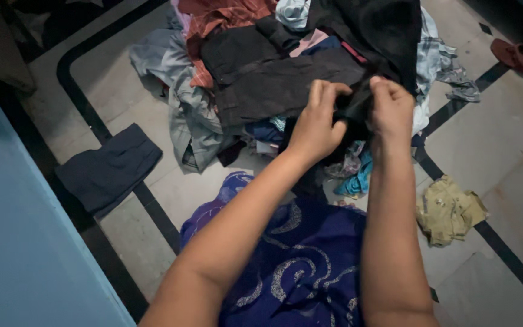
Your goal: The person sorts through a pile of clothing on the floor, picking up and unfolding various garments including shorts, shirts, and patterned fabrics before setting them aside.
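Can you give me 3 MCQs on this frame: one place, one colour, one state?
1. Where does the folded dark grey garment lie?
A. on the floor, left of the clothes pile
B. on top of the pile
C. in the right hand

2. What colour is the crumpled cloth on the floor at right?
A. red
B. olive-tan
C. white

3. What are the left hand and right hand doing?
A. resting open on the floor
B. both gripping a black garment
C. only one touches cloth

Answers:
1 A, it lies flat and alone on the tiles, apart from the clothes pile.
2 B, it looks dull yellowish-green.
3 B, fingers of both hands are closed on the black fabric.
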